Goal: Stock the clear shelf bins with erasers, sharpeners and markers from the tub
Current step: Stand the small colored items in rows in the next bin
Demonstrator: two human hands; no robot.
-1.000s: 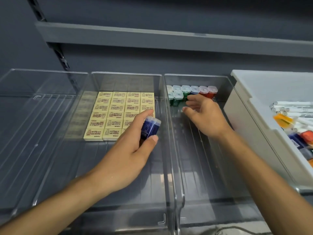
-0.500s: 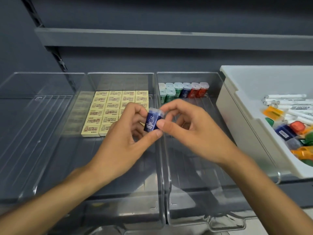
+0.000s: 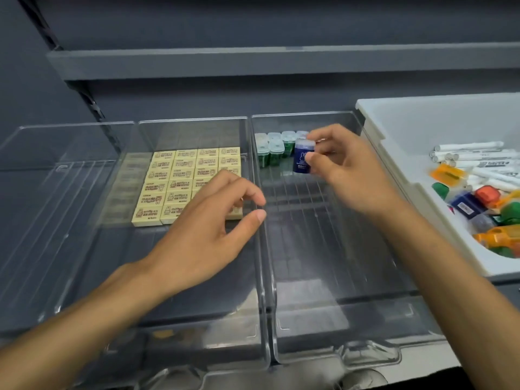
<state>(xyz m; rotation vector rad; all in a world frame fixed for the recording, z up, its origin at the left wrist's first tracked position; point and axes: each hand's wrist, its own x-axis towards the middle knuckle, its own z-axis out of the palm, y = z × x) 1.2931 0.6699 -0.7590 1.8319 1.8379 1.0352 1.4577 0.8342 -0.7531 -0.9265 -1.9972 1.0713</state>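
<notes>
Dark grey shelving [image 3: 281, 61] backs three clear bins side by side, with the white tub [image 3: 399, 128] of markers [image 3: 472, 147] and coloured sharpeners at the right. Half a second ago both hands held the blue sharpener [image 3: 302, 157] over the wall between the middle bin [image 3: 194, 133] and the right bin [image 3: 323, 263]. Now the left hand [image 3: 202, 226] has let go and hovers over the middle bin's erasers [image 3: 174, 181], fingers loosely curled and holding nothing. The right hand [image 3: 351, 170] alone pinches the blue sharpener upright between thumb and fingertips at the back of the right bin, just beside the green sharpeners [image 3: 274, 150].
</notes>
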